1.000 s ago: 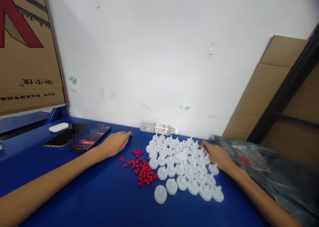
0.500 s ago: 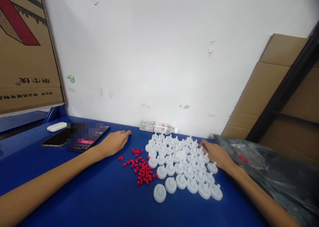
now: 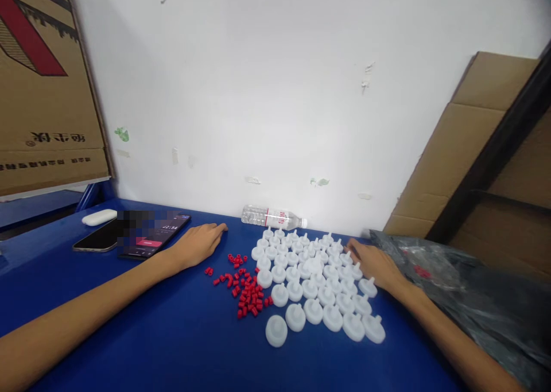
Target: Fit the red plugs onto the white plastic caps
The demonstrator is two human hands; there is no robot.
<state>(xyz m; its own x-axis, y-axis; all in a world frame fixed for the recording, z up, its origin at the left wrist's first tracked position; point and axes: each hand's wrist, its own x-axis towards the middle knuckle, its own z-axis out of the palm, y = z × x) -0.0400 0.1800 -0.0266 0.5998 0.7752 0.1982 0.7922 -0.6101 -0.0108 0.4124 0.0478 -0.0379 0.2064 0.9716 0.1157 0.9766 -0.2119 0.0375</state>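
My left hand (image 3: 199, 244) lies flat on the blue table (image 3: 181, 334), palm down with fingers stretched out. It holds nothing and rests just right of a phone with a lit screen (image 3: 166, 231). Small red caps (image 3: 249, 294) are scattered to its right. Beside them spreads a large group of white round discs with short spouts (image 3: 310, 288). At the group's right edge my right hand (image 3: 373, 264) rests on the table, fingers reaching forward close to the discs. Nothing shows in it; part of its fingers is behind the discs.
A clear plastic bottle (image 3: 273, 217) lies on its side against the white wall (image 3: 267, 93). A second phone (image 3: 97, 238) and a white case (image 3: 99, 217) are at the left. Grey plastic sheeting (image 3: 482, 300) covers the right side. Cardboard (image 3: 465, 139) leans behind it; a printed carton (image 3: 47, 105) stands left.
The view has shifted very slightly. Both hands, the red caps and the white discs stay where they were.
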